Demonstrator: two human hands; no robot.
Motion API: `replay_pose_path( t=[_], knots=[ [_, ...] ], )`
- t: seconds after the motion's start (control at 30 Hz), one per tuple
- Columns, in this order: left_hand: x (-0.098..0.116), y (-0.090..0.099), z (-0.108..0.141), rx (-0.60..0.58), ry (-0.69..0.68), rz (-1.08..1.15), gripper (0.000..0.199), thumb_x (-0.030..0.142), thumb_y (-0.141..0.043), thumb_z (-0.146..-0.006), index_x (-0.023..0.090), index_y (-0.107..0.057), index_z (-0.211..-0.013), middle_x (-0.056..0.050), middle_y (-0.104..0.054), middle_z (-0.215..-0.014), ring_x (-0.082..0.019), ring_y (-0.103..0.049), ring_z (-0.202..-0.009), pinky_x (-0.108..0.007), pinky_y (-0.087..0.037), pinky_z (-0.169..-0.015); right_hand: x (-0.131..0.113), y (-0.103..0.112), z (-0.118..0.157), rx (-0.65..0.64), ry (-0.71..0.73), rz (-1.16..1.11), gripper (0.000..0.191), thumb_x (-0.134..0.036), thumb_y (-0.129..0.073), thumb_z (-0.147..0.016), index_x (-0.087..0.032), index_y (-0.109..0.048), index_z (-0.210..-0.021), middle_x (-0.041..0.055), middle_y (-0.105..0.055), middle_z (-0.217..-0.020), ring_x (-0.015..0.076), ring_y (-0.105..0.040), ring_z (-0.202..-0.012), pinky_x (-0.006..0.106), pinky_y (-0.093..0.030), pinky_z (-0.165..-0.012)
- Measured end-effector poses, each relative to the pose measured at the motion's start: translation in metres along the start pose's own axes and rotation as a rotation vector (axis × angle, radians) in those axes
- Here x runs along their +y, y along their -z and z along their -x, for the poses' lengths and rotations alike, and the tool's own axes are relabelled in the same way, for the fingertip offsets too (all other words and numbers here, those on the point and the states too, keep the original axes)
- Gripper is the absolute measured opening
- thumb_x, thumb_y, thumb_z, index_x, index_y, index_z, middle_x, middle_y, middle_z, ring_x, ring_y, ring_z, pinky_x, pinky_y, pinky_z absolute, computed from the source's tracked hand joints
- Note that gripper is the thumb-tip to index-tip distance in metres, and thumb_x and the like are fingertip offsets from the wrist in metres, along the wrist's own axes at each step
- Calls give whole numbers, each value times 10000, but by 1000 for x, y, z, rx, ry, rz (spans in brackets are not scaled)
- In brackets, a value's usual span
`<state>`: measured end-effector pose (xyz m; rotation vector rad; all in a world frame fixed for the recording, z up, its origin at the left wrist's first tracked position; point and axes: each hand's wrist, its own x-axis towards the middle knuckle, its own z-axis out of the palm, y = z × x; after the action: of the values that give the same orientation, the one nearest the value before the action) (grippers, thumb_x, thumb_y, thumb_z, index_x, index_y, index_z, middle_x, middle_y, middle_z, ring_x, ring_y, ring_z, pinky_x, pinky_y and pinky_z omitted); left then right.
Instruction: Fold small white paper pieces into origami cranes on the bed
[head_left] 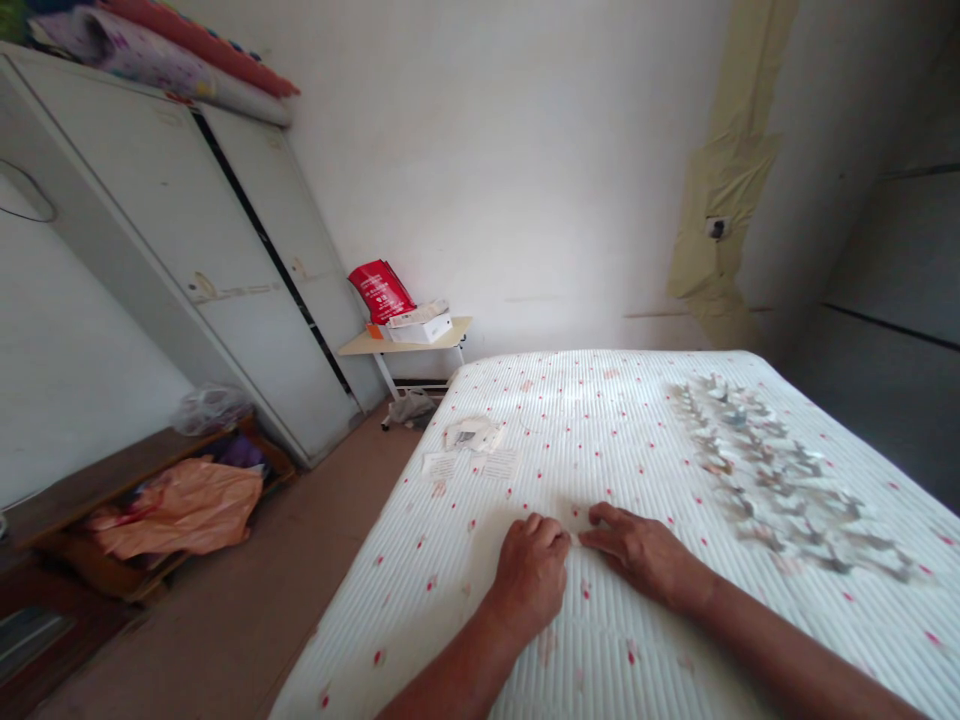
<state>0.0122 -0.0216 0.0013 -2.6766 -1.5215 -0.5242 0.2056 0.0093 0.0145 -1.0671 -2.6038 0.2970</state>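
Pinching scrap [575, 538]: left hand [534, 568], curled; right hand [636, 548], half-spread, grip unclear. Possible tearing from uneven pull; pieces [763, 452], two o'clock, may topple if nudged.

White ribbed fabric mattress with red dots [577, 470]: bare left hand, fingers curled [531, 570], and bare right hand, fingers reaching toward it [637, 550], near its middle; small pale piece [575, 539] at their fingertips, grip unclear. Rows of small grey-white folded pieces [765, 460] on mattress's right side; printed white paper sheets [496, 464] on its left. Past mattress's far-left corner, pale-topped table [360, 345] with red printed bag [381, 290], white box [424, 329].
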Motion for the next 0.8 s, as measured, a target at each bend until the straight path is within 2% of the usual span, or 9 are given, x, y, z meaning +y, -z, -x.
replay_pose_path(
  t=[0.2,0.37,0.47,0.6,0.8],
  knots=[
    [0,0,0,-28,-12,-19,214,150,-476,-780,184,-569,-970,-49,-563,-898,-205,-457,-870,-351,-370,-739,11,0,9,-20,-13,71,295,-166,-419,-827,-266,-625,-1013,71,-558,-1122,183,-595,-886,264,-486,-684],
    [0,-2,0,-11,-14,-15,210,146,-471,-782,183,-571,-963,-48,-558,-888,-198,-456,-857,-346,-369,-731,5,5,11,15,76,27,335,-226,-344,-882,-277,-554,-1138,82,-496,-1230,196,-553,-1008,297,-477,-793],
    [-1,-4,1,15,6,4,176,127,-470,-777,183,-585,-898,-36,-556,-861,-183,-458,-830,-332,-365,-716,-1,7,5,9,115,8,349,-302,-288,-912,-277,-593,-1081,73,-508,-1217,196,-551,-1008,289,-475,-795],
    [-1,-4,2,30,18,18,150,124,-461,-782,172,-598,-820,-42,-556,-843,-183,-460,-825,-326,-358,-710,-4,6,-3,-21,148,-10,368,-313,-265,-918,-260,-586,-1091,76,-515,-1212,193,-556,-990,294,-465,-811],
    [-1,-5,3,53,26,36,181,119,-470,-776,191,-605,-873,-32,-559,-835,-172,-461,-814,-320,-356,-709,-1,6,0,-37,161,-33,344,-313,-300,-909,-222,-631,-912,66,-564,-1120,185,-552,-917,290,-464,-758]
  ],
)
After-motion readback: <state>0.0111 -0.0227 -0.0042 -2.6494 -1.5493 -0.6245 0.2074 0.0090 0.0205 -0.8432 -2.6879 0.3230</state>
